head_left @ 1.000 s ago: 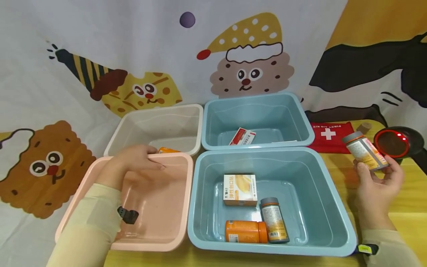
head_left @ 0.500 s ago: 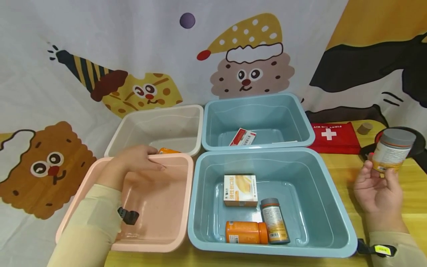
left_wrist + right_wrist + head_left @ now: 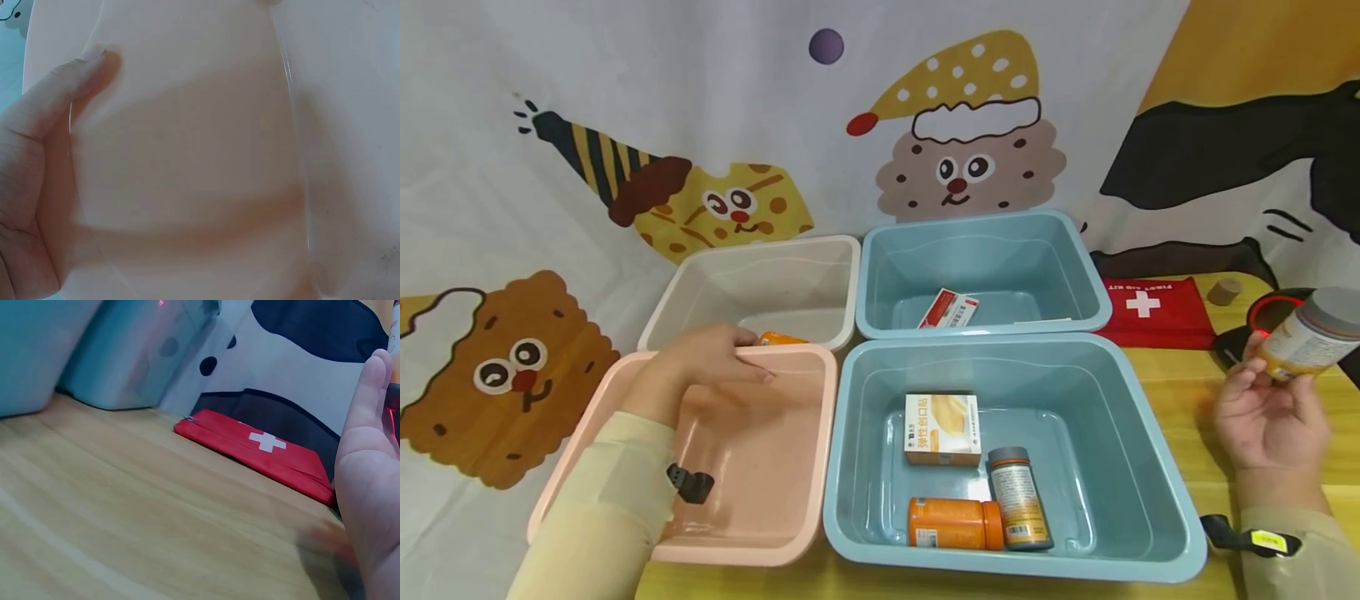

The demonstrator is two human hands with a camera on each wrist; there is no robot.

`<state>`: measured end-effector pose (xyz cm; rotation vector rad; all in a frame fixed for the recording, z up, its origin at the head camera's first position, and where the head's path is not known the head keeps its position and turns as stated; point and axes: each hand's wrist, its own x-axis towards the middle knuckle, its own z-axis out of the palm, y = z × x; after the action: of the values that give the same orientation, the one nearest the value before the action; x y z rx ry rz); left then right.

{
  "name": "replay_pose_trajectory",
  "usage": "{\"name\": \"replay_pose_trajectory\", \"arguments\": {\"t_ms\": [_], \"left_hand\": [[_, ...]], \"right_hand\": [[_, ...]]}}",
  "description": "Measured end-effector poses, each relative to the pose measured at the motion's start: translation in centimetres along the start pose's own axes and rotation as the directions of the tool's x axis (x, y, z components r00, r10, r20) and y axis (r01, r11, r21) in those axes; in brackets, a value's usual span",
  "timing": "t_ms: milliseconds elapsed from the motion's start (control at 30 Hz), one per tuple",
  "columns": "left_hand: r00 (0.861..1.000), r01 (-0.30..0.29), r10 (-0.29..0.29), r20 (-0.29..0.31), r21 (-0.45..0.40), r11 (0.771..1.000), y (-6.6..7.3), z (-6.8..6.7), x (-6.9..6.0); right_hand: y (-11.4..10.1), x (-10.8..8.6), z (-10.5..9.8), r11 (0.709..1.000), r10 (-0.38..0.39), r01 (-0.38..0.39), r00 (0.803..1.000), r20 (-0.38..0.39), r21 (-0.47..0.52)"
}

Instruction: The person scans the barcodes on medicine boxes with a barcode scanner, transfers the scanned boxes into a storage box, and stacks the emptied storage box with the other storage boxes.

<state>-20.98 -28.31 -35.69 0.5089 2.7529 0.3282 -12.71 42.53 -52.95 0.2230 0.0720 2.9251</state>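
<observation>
At the right of the head view my right hand (image 3: 1273,412) holds a grey-lidded bottle (image 3: 1311,333) in its fingers, close to a dark scanner with a red-lit ring (image 3: 1273,310). In the right wrist view the hand (image 3: 375,475) is at the right edge, with a sliver of the bottle (image 3: 395,344) above. My left hand (image 3: 715,357) grips the far rim of the pink bin (image 3: 831,417), thumb inside against the wall; its other fingers are hidden behind the rim. The left wrist view shows the thumb side of that hand (image 3: 31,162) along the pink wall (image 3: 187,156).
The front blue bin (image 3: 1150,442) holds a bandage box (image 3: 942,425), an orange bottle (image 3: 955,523) and another grey-lidded bottle (image 3: 1021,500). Behind are a second blue bin (image 3: 985,332) with boxes and a beige bin (image 3: 655,321). A red pouch (image 3: 1172,321) and a small cylinder (image 3: 1225,292) lie right.
My right hand has turned palm up and moved right with the bottle, whose lid now points up and right. My left hand has stayed on the pink rim.
</observation>
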Motion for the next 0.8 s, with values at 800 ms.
{"name": "replay_pose_trajectory", "arguments": {"t_ms": [800], "left_hand": [[1.0,0.009,-0.009,-0.004,0.01,1.0,0.2,-0.1,-0.1]], "right_hand": [[3.6,0.0,-0.2,0.989,0.141,-0.133,0.979,0.149,-0.067]]}}
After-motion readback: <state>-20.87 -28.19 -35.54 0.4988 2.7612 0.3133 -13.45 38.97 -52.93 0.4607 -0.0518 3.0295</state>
